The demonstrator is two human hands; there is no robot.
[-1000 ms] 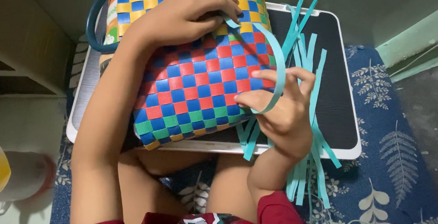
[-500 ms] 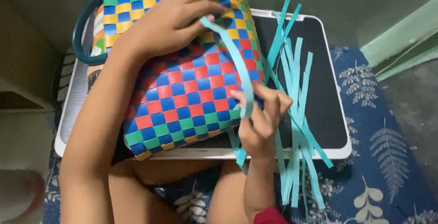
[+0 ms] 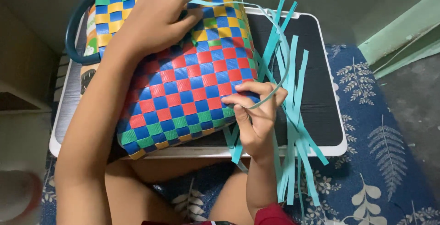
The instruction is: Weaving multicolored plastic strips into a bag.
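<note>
Head view: a woven basket [image 3: 183, 83] of red, blue, green and yellow plastic strips lies tilted on its side on a small white-rimmed counter [image 3: 321, 147] with a dark ribbed top, which stands across the person's lap. A dark teal handle [image 3: 73, 32] curves out at the basket's upper left. The left hand [image 3: 156, 14] lies flat and spread over the upper part of the basket, fingers extended, pressing on the weave; its grip is not closed around anything. The right hand [image 3: 256, 115] sits at the basket's lower right edge, thumb and fingers pinched together on a single teal strip [image 3: 279, 46]. That strip arcs up from the pinch in a loop, passes over the basket's yellow and blue squares and ends near the left hand's fingertips. A bundle of loose teal strips [image 3: 293, 128] fans out from the right side of the basket, crossing the counter and hanging over its front edge. Under the counter lies a blue mat [image 3: 380, 161] printed with pale leaves; a green wall edge [image 3: 403, 37] shows at the upper right
</note>
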